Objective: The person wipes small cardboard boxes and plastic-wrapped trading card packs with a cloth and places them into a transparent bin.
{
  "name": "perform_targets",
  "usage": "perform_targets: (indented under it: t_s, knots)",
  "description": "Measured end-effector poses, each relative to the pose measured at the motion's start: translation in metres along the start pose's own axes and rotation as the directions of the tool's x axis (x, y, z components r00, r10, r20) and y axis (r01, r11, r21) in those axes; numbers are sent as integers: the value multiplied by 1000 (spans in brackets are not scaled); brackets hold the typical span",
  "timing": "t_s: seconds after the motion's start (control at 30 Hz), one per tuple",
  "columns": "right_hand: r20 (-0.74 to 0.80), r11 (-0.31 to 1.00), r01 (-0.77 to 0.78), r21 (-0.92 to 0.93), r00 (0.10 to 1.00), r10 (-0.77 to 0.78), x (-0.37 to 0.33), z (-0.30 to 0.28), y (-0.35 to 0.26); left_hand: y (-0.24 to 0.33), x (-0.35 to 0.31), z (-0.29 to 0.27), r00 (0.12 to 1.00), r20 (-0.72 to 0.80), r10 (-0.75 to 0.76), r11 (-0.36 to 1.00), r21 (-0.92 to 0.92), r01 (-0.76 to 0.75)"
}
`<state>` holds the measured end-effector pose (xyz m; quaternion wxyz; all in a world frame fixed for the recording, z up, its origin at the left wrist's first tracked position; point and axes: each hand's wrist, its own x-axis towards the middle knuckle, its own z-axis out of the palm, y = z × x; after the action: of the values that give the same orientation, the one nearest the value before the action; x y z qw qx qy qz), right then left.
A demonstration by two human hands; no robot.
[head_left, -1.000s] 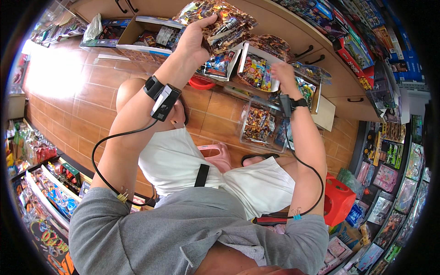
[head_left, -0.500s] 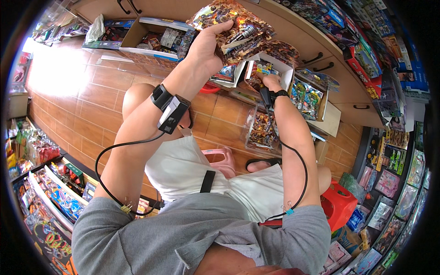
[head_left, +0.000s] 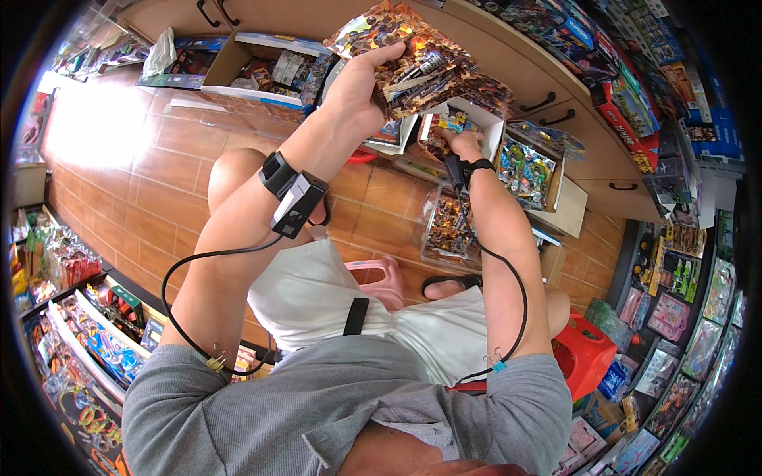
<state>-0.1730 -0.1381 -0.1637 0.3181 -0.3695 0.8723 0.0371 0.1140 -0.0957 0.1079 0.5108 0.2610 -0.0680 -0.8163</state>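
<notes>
My left hand (head_left: pixel 359 94) is raised at the top centre. Its fingers and thumb are closed on glossy orange-brown printed packaging (head_left: pixel 432 47); whether this is one piece or several layers I cannot tell. To the right and lower, my right hand (head_left: pixel 465 144) reaches into an open white-walled box (head_left: pixel 494 136). A small yellow and blue packet (head_left: pixel 452 120) lies at its fingertips. Those fingers are drawn together and partly hidden, so what they pinch cannot be made out. Both wrists wear black straps with cabled devices.
Below the white box stands a clear tub (head_left: pixel 427 244) of orange-brown packets. A carton (head_left: pixel 530 176) of colourful packets is at its right, and another open carton (head_left: pixel 230 65) lies at the far left. Cabinets (head_left: pixel 468 32) rise behind. A pink stool (head_left: pixel 387 282) is between my legs.
My right hand has shifted slightly left within the white box. My left hand keeps its hold on the orange-brown packaging, almost unmoved. The whole view has slid slightly left.
</notes>
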Motion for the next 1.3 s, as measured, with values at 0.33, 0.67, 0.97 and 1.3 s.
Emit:
perform_targets:
  t_s: [0.33,0.67,0.97,1.3]
  knots:
    - [-180,991,121,-61,975,-130,11,8,9,-2,-1,-1,1000,-9,-16,1000,13,17]
    - [-116,926,154,345,986,-121,-59,-30,-8,-4,-6,3,998,-68,-16,998,63,20]
    - [-419,935,355,17,852,-316,-98,-46,-13,-6,-3,2,999,-25,-20,998,54,22]
    - [-518,868,493,-58,729,-448,-112,-54,-7,-6,-8,4,1000,-20,17,998,65,-16]
